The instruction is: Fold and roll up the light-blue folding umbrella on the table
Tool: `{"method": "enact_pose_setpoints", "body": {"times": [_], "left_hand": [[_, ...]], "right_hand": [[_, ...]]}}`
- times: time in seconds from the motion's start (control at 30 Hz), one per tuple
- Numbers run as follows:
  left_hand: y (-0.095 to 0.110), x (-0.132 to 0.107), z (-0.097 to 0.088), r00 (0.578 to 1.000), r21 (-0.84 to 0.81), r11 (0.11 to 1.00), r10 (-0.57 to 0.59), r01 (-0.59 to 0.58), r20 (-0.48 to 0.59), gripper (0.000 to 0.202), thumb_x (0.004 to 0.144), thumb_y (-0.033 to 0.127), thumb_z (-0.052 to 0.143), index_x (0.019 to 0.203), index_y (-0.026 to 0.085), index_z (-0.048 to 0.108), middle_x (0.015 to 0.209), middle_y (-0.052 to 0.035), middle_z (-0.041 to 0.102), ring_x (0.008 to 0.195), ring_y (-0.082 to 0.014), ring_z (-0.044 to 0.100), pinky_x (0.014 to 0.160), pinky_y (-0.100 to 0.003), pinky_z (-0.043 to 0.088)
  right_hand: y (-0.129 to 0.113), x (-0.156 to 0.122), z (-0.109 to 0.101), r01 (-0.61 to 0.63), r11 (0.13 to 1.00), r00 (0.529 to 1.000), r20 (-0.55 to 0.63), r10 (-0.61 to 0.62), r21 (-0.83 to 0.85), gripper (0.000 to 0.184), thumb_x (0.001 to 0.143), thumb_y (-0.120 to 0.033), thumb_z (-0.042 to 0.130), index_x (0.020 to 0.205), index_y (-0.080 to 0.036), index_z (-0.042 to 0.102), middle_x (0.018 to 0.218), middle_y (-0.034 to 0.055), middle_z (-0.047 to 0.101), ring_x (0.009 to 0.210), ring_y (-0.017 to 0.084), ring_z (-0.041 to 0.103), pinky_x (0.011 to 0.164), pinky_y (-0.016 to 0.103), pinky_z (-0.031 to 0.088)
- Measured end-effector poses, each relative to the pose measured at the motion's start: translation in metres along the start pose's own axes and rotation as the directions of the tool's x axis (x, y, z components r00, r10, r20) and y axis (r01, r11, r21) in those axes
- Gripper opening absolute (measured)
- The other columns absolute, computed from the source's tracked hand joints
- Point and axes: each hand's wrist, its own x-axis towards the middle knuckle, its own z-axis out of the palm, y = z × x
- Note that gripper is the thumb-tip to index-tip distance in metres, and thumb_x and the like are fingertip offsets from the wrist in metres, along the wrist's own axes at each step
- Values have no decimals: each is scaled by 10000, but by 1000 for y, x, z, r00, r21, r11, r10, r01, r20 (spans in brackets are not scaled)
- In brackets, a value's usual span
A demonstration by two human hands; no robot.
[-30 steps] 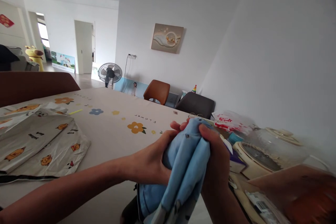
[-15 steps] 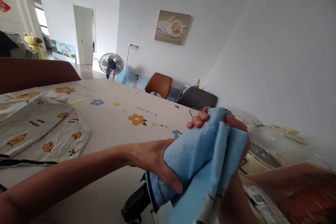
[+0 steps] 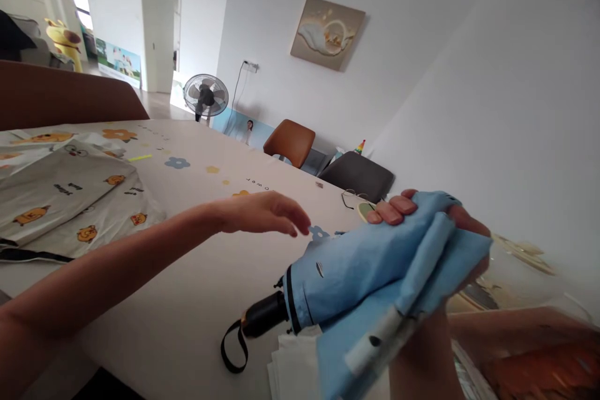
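One pale-blue umbrella point(image 3: 356, 269) is held slantwise over the worktop point(image 3: 187, 300). Its long axis runs from the black handle point(image 3: 262, 320), low and pointing left, up to the right. One wrist strap point(image 3: 230, 350) loops off the handle. The right hand point(image 3: 394, 207) is clenched round the bunched canopy, and only its fingertips and thumb show, the rest buried in fabric. The left hand point(image 3: 262, 211) hangs open above the worktop, apart from the umbrella, grasping nothing. One glass-lidded pot point(image 3: 515, 262) behind the umbrella is blurred.
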Motion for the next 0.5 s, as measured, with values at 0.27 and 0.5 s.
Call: {"method": "enact_pose_setpoints", "body": {"times": [0.27,0.5], "left_hand": [[6,-5,61,970,140,985,131,-103,-207,657,641,303,708,1250,184,492,1167,-120,568,1029,-256,544,880,-402,449],[-14,1,55,992,-208,970,-122,127,35,331,599,251,697,907,149,633,802,-21,649,728,-161,590,640,-276,499]], "right_hand": [[15,-12,17,-1,998,999,-33,-1,-64,186,672,-359,502,684,-200,597,644,-5,529,578,135,529,611,298,468],[31,-7,15,-76,996,984,-165,69,-37,182,706,-380,531,667,-212,591,615,-16,570,590,150,564,639,300,507]]}}
